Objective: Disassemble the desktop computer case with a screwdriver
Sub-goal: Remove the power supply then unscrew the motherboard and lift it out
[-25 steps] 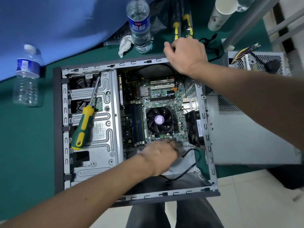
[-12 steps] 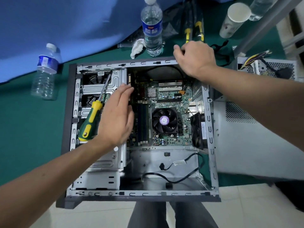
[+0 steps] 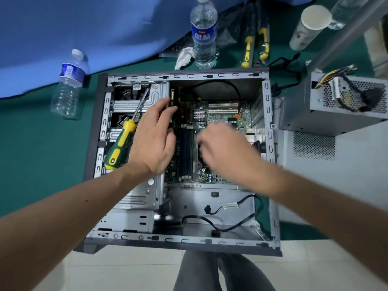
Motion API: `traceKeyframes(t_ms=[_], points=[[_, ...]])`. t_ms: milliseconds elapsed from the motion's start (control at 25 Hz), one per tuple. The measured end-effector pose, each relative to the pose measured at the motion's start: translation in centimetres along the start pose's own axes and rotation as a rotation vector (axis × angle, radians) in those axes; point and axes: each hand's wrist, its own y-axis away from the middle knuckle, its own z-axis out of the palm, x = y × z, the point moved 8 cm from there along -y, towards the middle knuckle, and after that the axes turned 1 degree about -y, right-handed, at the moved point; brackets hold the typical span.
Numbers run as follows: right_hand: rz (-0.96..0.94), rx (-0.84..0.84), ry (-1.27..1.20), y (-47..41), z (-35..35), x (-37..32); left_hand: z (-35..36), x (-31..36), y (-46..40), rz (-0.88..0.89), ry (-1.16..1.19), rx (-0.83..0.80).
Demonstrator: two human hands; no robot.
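Here, left hand flat-fingered on drive cage, right hand blurred, grip unclear

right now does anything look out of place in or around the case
The screwdriver lies loose on the drive cage inside the open case, held by neither hand. A crumpled tissue sits beside the upright bottle.

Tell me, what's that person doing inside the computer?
A person is taking apart an open computer case lying on its side. The left hand rests flat on the metal drive cage, beside a yellow-green screwdriver that nobody holds. The right hand, blurred, reaches over the motherboard.
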Motion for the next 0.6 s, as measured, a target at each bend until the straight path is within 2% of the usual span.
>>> traceKeyframes(t_ms=[80,280,440,600], points=[[-0.06,-0.244,-0.025,2.6,5.7,-3.5,0.0,0.2,-0.1,0.006,-0.006,0.001],[0.039,-0.375,-0.061,1.2,12.0,-5.4,0.2,-0.1,0.0,-0.011,-0.026,-0.012],[0.104,-0.32,-0.032,0.2,13.7,-5.0,0.1,-0.1,0.0,-0.017,-0.028,-0.008],[0.072,-0.204,-0.075,-0.4,13.6,-4.7,0.1,0.1,0.0,-0.019,-0.03,-0.013]])
